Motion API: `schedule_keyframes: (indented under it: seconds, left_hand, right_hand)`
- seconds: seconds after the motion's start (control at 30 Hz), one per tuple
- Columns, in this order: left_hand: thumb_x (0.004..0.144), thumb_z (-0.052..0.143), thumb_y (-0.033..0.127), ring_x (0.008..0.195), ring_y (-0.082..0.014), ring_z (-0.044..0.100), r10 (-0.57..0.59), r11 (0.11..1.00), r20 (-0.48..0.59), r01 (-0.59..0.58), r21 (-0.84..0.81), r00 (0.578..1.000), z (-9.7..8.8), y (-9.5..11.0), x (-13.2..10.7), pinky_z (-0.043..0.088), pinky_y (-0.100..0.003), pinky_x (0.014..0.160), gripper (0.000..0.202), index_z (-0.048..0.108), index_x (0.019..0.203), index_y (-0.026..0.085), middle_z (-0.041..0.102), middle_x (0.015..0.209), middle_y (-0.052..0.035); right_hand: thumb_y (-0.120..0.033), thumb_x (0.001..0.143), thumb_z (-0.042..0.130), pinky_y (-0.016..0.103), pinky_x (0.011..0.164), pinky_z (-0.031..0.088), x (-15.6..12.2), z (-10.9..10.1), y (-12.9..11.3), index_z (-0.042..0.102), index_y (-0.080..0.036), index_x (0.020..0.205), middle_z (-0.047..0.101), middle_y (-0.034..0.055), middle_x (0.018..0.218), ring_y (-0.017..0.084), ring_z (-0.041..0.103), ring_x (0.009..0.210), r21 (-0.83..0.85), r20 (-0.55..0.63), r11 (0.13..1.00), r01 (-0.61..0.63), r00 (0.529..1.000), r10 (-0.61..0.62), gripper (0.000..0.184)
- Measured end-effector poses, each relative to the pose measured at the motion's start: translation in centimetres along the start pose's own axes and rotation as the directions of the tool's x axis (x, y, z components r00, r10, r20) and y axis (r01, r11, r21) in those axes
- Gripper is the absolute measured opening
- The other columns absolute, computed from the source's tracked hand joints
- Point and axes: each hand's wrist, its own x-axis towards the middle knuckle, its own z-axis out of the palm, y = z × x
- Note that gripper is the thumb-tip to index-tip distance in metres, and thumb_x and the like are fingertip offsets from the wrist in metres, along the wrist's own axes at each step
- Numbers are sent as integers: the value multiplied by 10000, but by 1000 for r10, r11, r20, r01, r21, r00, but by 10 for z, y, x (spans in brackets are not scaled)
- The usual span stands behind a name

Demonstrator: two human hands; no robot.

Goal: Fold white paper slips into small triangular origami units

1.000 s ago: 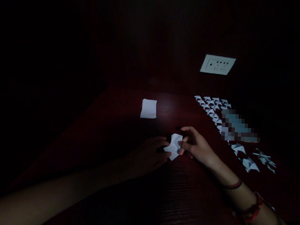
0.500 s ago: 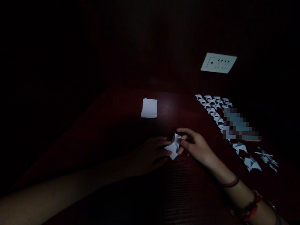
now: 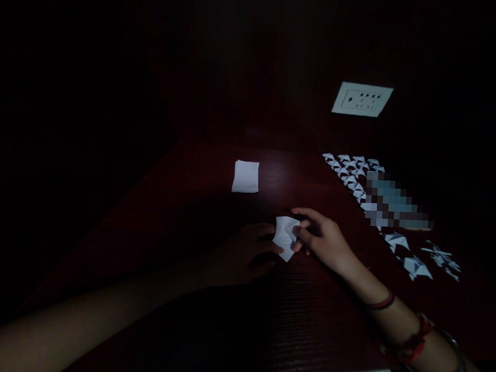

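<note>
A small piece of white paper (image 3: 285, 238) with crease lines is held between my two hands, low over the dark red table. My right hand (image 3: 322, 238) pinches its right edge, thumb in front and fingers curled behind. On the left side, my left hand (image 3: 245, 254) grips the paper, its thumb resting on the front near the lower left; this hand lies in shadow. Beyond the hands lies a square stack of white paper (image 3: 245, 176).
Several folded white paper shapes (image 3: 357, 188) stand in rows at the right, with larger ones (image 3: 417, 267) nearer me. Beside them are a blurred-out flat object (image 3: 395, 198) and thin paper scraps (image 3: 444, 260). A wall socket (image 3: 362, 99) sits above the table (image 3: 308, 320).
The paper's upper left part, folded or curled over before, now lies opened out flatter. My left fingers have moved slightly off its front toward the left edge.
</note>
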Motion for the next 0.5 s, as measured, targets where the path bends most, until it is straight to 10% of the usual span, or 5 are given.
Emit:
schedule_keyframes:
  seconds: [0.5]
  left_hand:
    - [842, 409, 193, 1161, -221, 316, 143, 937, -42, -121, 327, 989, 3, 5, 0, 332, -397, 933, 283, 480, 1115, 195, 463, 1178, -41]
  right_hand:
    - [-189, 765, 445, 208, 444, 437, -2, 1, 0, 454, -181, 1109, 600, -6, 639, 107, 573, 488, -33, 18, 999, 18, 1000, -18, 344]
